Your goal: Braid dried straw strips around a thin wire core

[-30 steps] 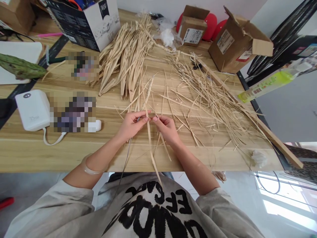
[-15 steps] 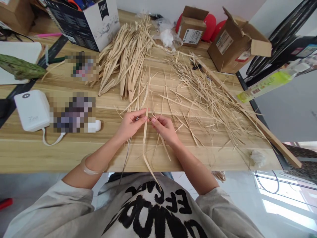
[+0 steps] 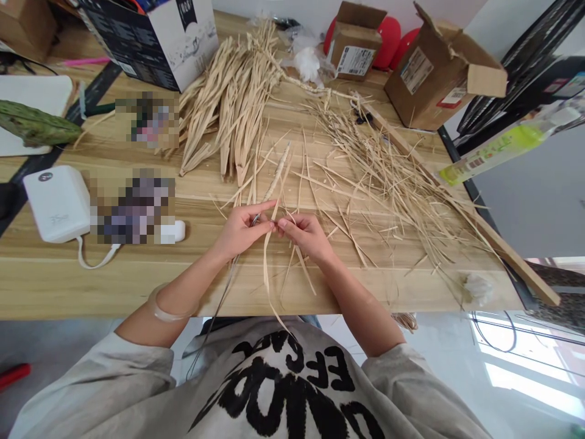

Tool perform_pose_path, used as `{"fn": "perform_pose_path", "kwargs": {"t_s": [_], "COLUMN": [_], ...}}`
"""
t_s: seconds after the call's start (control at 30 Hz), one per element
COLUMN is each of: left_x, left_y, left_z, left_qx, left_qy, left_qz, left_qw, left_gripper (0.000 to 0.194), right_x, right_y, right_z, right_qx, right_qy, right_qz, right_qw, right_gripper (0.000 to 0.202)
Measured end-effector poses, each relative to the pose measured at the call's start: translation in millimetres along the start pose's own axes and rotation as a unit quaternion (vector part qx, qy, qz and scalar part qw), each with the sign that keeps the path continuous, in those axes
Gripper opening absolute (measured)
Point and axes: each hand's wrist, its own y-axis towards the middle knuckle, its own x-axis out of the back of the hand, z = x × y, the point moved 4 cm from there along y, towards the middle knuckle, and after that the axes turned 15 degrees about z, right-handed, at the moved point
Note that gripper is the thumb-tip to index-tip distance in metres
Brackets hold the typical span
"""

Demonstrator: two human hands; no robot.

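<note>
Near the table's front edge my left hand [image 3: 244,230] pinches a long pale straw strip [image 3: 265,262], whose lower end hangs toward my shirt. A wrapped straw stem [image 3: 278,174] points up and away from its fingers, with thin wires [image 3: 226,286] trailing down below. Close beside it on the right, my right hand [image 3: 307,235] is closed, thumb against index finger, on something thin at the strip; what exactly is too small to tell. The fingertips of both hands nearly touch.
Behind my hands lies a bundle of dried straw leaves [image 3: 228,103]. Loose thin strips [image 3: 384,164] spread to the right beside a wooden stick [image 3: 516,262]. Cardboard boxes [image 3: 423,79] and a green bottle [image 3: 493,155] stand farther back; a white power bank [image 3: 59,204] lies left.
The wrapped stem and the strip's upper end have tilted to the right. The strip's lower end and the trailing wires have shifted left. Both hands stay nearly in place.
</note>
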Motion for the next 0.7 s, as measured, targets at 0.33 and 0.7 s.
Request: {"fn": "perform_pose_path", "kwargs": {"t_s": [0.33, 0.7], "left_x": [-0.1, -0.8], "left_y": [1.0, 0.2], "left_z": [-0.8, -1.4], "left_qx": [-0.009, 0.0], "left_qy": [0.01, 0.016], "left_qz": [0.023, 0.035], "left_qw": [1.0, 0.999], "left_gripper": [0.048, 0.055], "right_x": [2.5, 4.4], "right_y": [-1.8, -2.8], "right_z": [-1.6, -3.3], "right_qx": [-0.014, -0.004], "right_qy": [-0.002, -0.009], "right_qz": [-0.002, -0.032], "right_qw": [1.0, 0.999], "right_gripper": [0.051, 0.054]}}
